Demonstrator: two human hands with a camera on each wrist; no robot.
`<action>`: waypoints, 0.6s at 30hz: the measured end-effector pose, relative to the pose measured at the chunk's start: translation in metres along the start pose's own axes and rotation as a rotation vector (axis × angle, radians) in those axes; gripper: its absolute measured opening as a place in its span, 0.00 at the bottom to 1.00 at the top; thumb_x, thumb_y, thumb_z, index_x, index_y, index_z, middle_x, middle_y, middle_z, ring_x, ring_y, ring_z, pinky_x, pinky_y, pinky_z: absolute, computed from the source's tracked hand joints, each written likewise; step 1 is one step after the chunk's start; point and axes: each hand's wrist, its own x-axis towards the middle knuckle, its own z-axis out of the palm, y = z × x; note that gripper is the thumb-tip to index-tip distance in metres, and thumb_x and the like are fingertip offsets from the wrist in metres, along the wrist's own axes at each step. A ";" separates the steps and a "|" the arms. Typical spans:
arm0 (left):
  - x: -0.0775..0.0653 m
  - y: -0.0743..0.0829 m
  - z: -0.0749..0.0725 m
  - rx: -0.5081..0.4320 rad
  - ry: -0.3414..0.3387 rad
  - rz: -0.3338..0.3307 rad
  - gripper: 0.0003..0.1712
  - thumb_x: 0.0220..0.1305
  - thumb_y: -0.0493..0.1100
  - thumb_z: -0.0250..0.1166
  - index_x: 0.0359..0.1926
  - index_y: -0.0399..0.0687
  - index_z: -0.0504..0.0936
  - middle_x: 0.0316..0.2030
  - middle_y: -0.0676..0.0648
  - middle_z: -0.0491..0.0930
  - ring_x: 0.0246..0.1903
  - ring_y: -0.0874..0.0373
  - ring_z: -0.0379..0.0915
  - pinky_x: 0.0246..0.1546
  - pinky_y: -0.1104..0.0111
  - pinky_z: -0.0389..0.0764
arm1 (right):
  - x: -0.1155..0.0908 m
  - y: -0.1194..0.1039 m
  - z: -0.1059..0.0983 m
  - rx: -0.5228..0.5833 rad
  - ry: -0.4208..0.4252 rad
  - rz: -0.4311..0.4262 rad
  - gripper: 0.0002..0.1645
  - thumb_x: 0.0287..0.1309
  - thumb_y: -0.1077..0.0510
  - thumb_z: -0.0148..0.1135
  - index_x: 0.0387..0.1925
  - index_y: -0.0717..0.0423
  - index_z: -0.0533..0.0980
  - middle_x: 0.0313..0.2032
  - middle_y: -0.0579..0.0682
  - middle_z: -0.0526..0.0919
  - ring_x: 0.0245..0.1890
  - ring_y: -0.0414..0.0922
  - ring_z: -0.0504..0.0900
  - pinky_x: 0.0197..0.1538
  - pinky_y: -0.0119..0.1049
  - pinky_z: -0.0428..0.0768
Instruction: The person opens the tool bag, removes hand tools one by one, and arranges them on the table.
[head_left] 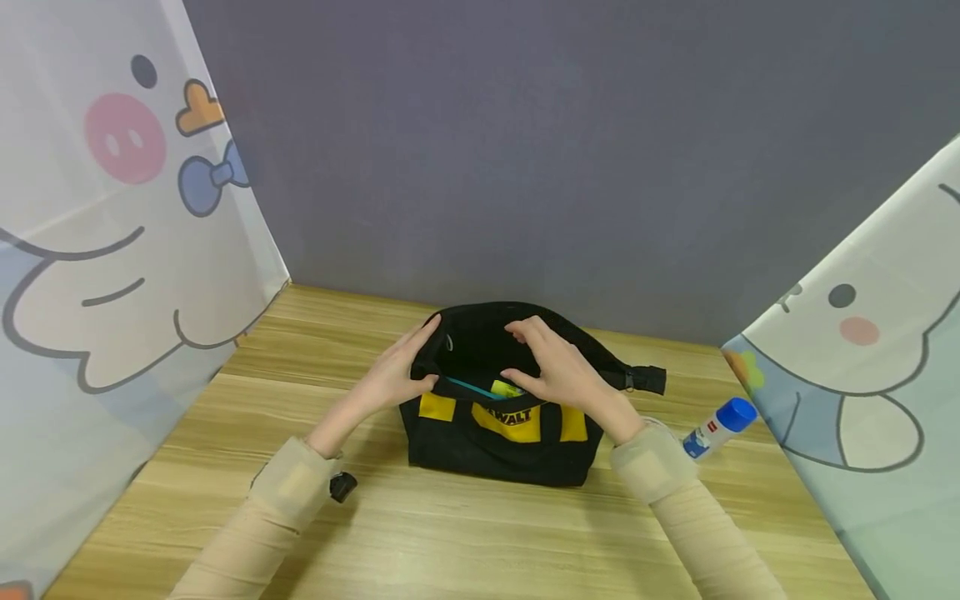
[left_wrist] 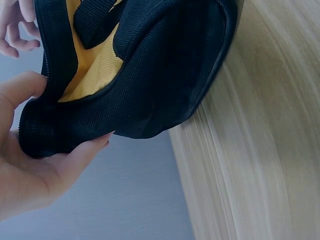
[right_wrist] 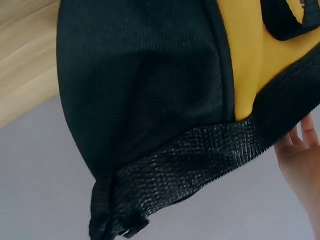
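Note:
A black and yellow tool bag (head_left: 465,462) stands on the wooden table, its zip mouth spread wide. My left hand (head_left: 393,367) grips the left end of that mouth, thumb at the front rim and a finger at the back. The left wrist view shows the black fabric between the thumb (left_wrist: 25,86) and fingers. My right hand (head_left: 558,367) hovers over the opening with fingers bent and apart, holding nothing. Below its thumb, a yellow-green item (head_left: 507,389) and a teal strip (head_left: 472,386) show inside; the rest of the contents is hidden.
A white tube with a blue cap (head_left: 720,427), like a glue stick, is beside my right forearm. A small black object (head_left: 342,486) lies by my left wrist. The zip tail (head_left: 647,379) sticks out at the bag's right end. A grey wall (head_left: 570,167) stands behind.

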 end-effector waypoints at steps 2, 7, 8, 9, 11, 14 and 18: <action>0.000 0.000 0.000 -0.003 -0.001 -0.001 0.52 0.55 0.41 0.65 0.74 0.57 0.44 0.73 0.40 0.49 0.70 0.40 0.51 0.60 0.42 0.65 | 0.002 0.000 0.003 -0.005 -0.036 -0.009 0.35 0.55 0.45 0.64 0.60 0.53 0.64 0.51 0.53 0.72 0.49 0.45 0.76 0.42 0.35 0.80; 0.000 0.000 0.001 -0.002 -0.006 0.001 0.52 0.56 0.41 0.65 0.74 0.57 0.44 0.73 0.40 0.49 0.70 0.39 0.51 0.60 0.42 0.66 | 0.006 0.003 0.008 -0.007 -0.105 -0.018 0.34 0.56 0.45 0.62 0.60 0.52 0.64 0.51 0.52 0.72 0.49 0.43 0.76 0.44 0.33 0.80; 0.000 0.000 0.001 -0.003 -0.006 0.003 0.52 0.56 0.41 0.65 0.74 0.57 0.44 0.73 0.40 0.49 0.69 0.39 0.51 0.60 0.42 0.66 | 0.007 0.003 0.009 -0.006 -0.111 -0.021 0.34 0.56 0.45 0.62 0.60 0.53 0.64 0.51 0.52 0.72 0.50 0.43 0.76 0.45 0.33 0.80; 0.000 -0.001 0.001 -0.002 -0.005 0.004 0.51 0.56 0.41 0.65 0.74 0.57 0.44 0.73 0.40 0.49 0.69 0.39 0.51 0.60 0.43 0.66 | 0.008 0.004 0.009 -0.002 -0.116 -0.022 0.34 0.56 0.46 0.62 0.60 0.53 0.64 0.51 0.52 0.72 0.49 0.43 0.76 0.45 0.33 0.80; -0.001 -0.001 0.001 -0.003 -0.003 0.005 0.51 0.56 0.41 0.65 0.74 0.56 0.44 0.73 0.40 0.49 0.69 0.39 0.51 0.59 0.43 0.67 | 0.011 0.005 0.010 0.004 -0.125 -0.026 0.33 0.56 0.46 0.63 0.60 0.54 0.64 0.51 0.53 0.72 0.49 0.43 0.76 0.44 0.34 0.80; -0.001 -0.001 0.001 -0.005 0.000 0.003 0.51 0.56 0.41 0.65 0.74 0.56 0.44 0.73 0.40 0.49 0.70 0.39 0.51 0.59 0.43 0.67 | 0.014 0.005 0.012 0.018 -0.157 -0.013 0.33 0.56 0.47 0.63 0.59 0.55 0.65 0.50 0.53 0.72 0.49 0.44 0.77 0.43 0.34 0.80; -0.001 0.000 0.001 -0.006 -0.004 -0.001 0.51 0.56 0.41 0.64 0.74 0.56 0.44 0.73 0.40 0.48 0.70 0.39 0.50 0.60 0.42 0.66 | 0.018 0.005 0.012 0.041 -0.237 0.029 0.33 0.56 0.46 0.63 0.59 0.54 0.65 0.52 0.54 0.72 0.49 0.46 0.77 0.43 0.35 0.79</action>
